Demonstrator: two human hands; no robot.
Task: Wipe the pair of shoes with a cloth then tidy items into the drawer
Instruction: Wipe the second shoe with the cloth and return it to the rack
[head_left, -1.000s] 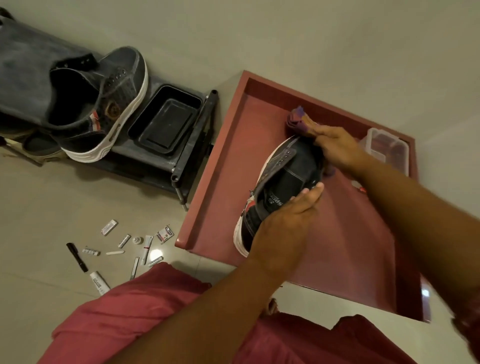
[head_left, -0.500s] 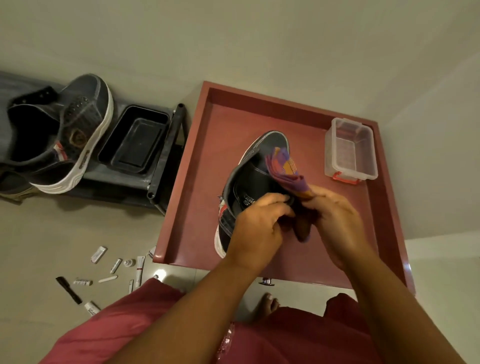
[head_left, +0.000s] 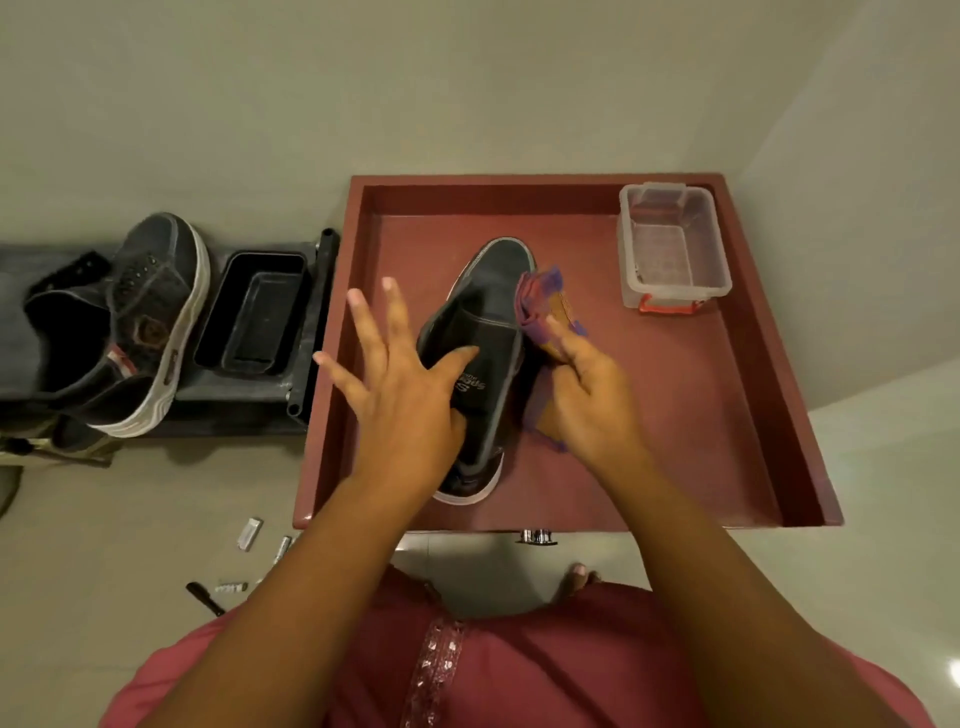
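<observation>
While the left hand (head_left: 395, 384) splays, thumb alone hooked into the sneaker (head_left: 485, 358) in the red drawer (head_left: 691, 415), the right hand (head_left: 587, 400) clenches the purple cloth (head_left: 545, 306) against its side. Risk: so loose a hold may let the sneaker tip under wiping pressure. Clear plastic box (head_left: 672, 249) in the drawer: apparently empty. Second sneaker (head_left: 140, 322) and black tray (head_left: 249, 312) sit on the rack (head_left: 311, 322); small tubes (head_left: 249, 535) lie on the floor.

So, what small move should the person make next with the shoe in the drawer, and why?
Probably close the left hand on the shoe again: its fingers are spread, only the thumb touches it, while the right hand presses the cloth against the shoe's side.
</observation>
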